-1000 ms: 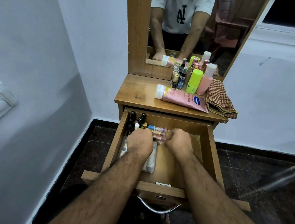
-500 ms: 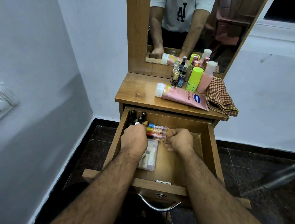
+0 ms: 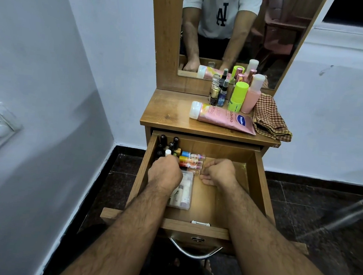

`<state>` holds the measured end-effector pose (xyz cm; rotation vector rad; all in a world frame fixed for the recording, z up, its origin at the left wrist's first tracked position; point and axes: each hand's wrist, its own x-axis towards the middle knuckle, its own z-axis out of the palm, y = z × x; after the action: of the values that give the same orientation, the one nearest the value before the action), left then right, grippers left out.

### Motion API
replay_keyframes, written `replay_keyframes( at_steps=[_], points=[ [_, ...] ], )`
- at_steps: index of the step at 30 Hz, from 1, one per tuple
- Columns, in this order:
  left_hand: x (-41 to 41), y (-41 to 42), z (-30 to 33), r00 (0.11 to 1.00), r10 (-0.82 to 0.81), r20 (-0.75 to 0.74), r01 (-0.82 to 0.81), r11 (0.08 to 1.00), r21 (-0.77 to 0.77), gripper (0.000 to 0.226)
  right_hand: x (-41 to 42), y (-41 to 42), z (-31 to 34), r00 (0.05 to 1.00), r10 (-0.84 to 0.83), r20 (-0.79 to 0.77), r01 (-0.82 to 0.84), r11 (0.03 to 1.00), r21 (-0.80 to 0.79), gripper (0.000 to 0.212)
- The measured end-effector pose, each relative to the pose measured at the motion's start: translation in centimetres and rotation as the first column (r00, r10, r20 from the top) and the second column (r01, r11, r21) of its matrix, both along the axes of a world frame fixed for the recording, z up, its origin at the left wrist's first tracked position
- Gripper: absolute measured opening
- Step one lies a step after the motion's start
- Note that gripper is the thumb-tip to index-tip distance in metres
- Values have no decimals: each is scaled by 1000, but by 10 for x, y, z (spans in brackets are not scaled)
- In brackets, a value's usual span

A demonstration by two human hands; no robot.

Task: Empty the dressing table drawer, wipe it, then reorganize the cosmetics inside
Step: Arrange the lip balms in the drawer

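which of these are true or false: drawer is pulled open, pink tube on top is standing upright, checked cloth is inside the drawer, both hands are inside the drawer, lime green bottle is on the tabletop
1. The drawer is pulled open. True.
2. The pink tube stands upright. False: it lies on its side on the tabletop.
3. The checked cloth is inside the drawer. False: it lies on the tabletop, right of the tube.
4. The left hand and right hand are inside the drawer. True.
5. The lime green bottle stands on the tabletop. True.
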<state>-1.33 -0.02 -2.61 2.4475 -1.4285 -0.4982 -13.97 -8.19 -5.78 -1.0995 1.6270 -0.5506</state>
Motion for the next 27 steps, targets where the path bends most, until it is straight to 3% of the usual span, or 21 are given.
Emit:
replay_keyframes(
  at_steps=[6,12,19,22,27],
  points=[
    [0,0,0,1000,-7,-15,7,1000,15,27,0,0,-3,1000,-2,-30,1,1000,-29,12],
    [1,-1,-1,1000,-3,-17,4,1000,25,27,-2,-2,-5,994,33,-108,-61,963,-263,16],
    [1,-2,-1,1000,-11,-10,12,1000,29,27,-3,-4,-8,994,56,-94,-80,957,-279,20],
    [1,-1,-2,1000,-10,-17,11,1000,24,27,-4,-5,-6,997,40,-67,-58,955,-291,32],
    [2,-1,-2,1000,-18,-15,18,1000,16,28,-2,-3,-4,993,119,-20,-120,958,-259,34]
  ],
)
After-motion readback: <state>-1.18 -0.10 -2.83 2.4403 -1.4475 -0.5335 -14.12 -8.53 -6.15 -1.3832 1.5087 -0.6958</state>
